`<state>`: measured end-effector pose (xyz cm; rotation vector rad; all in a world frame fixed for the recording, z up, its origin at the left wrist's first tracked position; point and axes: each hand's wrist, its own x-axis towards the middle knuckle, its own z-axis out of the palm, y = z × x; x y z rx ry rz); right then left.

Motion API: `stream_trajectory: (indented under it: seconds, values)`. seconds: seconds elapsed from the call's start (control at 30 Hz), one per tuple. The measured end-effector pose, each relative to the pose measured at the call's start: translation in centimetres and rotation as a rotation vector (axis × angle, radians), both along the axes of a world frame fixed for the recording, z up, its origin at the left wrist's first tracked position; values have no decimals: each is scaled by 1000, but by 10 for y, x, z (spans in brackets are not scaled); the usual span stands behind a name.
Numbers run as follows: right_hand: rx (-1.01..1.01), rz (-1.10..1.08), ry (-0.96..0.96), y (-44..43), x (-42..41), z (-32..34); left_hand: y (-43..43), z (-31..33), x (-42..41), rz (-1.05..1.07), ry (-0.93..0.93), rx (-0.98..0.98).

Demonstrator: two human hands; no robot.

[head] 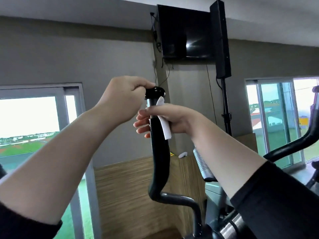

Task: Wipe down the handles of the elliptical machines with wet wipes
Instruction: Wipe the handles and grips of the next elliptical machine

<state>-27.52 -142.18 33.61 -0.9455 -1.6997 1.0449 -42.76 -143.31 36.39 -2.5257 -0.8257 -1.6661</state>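
Head view showed the left hand [120,99] curled over the top of the stiff, slick handle [159,152] while the right hand [170,120] wrapped the limp, light wet wipe [165,130] round its shaft just below, likely the surest hold.

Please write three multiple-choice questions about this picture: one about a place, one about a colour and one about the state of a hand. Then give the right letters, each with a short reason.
1. Where on the handle is the left hand?
A. at its top end
B. at its lower bend
C. not on it

2. What colour is the wipe?
A. blue
B. white
C. yellow

3. What is the right hand doing?
A. hanging idle
B. making a fist that holds nothing
C. holding the wipe against the handle

Answers:
1 A: its fingers grip the black end cap.
2 B: the sheet shows plain white against the dark handle.
3 C: its fingers curl round the handle, with the wipe under the palm.
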Motion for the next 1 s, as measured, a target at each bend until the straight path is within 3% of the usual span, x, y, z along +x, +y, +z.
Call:
stream_trajectory:
  seconds: [0.1,0.2,0.23,0.57,0.77,1.0]
  values:
    - [124,-170,137,7,-13,-4,0,0,3,21,0,-2]
    - [495,-724,227,19,-34,-18,0,3,4,53,-34,-21]
    - [571,-810,229,21,-38,-22,0,4,4,54,-43,-33]
    - [656,-636,156,16,-21,-67,-2,-21,5,166,48,56]
    - [542,-537,248,18,-19,-85,-3,-42,8,300,238,188]
    - [319,-220,267,19,-3,-140,-7,-62,19,388,264,446]
